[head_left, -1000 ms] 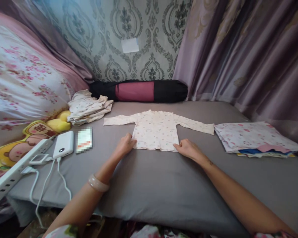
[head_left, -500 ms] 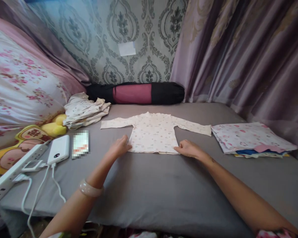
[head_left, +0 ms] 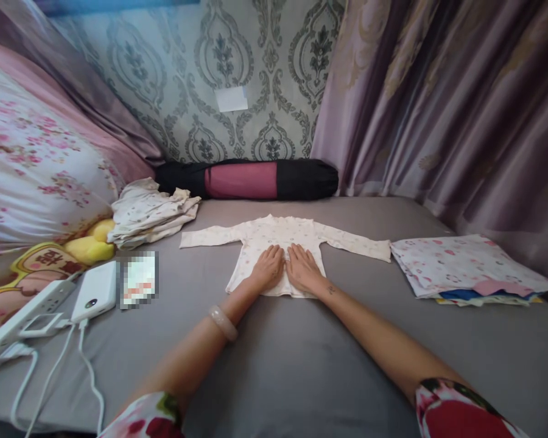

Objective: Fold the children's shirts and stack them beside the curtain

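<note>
A small cream long-sleeved shirt (head_left: 278,231) with a faint print lies spread flat on the grey sheet (head_left: 274,353), its sleeves stretched out to both sides. My left hand (head_left: 269,266) rests palm down on the middle of the shirt's body. Right beside it, my right hand (head_left: 302,267) lies flat too, fingers pointing away from me. Both hands are open and press on the fabric without gripping it. They cover part of the shirt's lower front.
A folded stack of clothes (head_left: 472,267) lies at the right, touching the sleeve's cuff. Rumpled clothes (head_left: 153,213) sit back left. At the left are a power bank (head_left: 95,291), a power strip (head_left: 36,313), cables and a yellow plush (head_left: 45,261). A black and pink roll (head_left: 242,180) lies along the wall.
Both hands have let go of the shirt's lower corners and moved inward onto its middle, now lying flat side by side. The camera view has shifted slightly.
</note>
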Demonstrator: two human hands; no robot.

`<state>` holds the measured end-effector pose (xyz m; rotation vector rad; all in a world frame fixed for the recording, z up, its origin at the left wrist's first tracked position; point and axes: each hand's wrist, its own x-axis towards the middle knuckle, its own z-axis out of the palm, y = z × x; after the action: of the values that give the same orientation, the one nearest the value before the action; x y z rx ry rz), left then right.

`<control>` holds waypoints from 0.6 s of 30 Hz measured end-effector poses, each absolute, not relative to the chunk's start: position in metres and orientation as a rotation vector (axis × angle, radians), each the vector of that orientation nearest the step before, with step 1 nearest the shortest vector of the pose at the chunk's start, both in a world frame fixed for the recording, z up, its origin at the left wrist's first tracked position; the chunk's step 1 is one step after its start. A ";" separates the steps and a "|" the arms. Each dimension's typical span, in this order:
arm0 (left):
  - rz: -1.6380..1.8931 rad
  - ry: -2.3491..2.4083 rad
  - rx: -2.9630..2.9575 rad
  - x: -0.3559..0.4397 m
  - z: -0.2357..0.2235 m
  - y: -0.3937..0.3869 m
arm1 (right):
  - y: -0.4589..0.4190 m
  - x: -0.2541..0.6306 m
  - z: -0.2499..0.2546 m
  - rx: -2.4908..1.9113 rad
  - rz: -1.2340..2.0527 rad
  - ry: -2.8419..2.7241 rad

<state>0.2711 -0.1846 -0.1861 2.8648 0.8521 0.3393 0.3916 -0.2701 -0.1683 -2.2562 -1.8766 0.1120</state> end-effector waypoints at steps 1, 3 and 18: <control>0.338 0.864 2.864 0.274 -0.187 -0.178 | -0.265 0.395 -0.169 -2.263 0.129 -1.862; 0.328 0.908 2.863 0.279 -0.187 -0.164 | -0.253 0.401 -0.169 -2.277 0.154 -1.834; 0.245 1.240 2.742 0.325 -0.186 -0.088 | -0.171 0.437 -0.175 -2.379 0.098 -1.699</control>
<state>0.3248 -0.0882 -0.1862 2.7417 1.2397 0.2454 0.4371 -0.1705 -0.1755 -2.3788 -1.6992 0.0985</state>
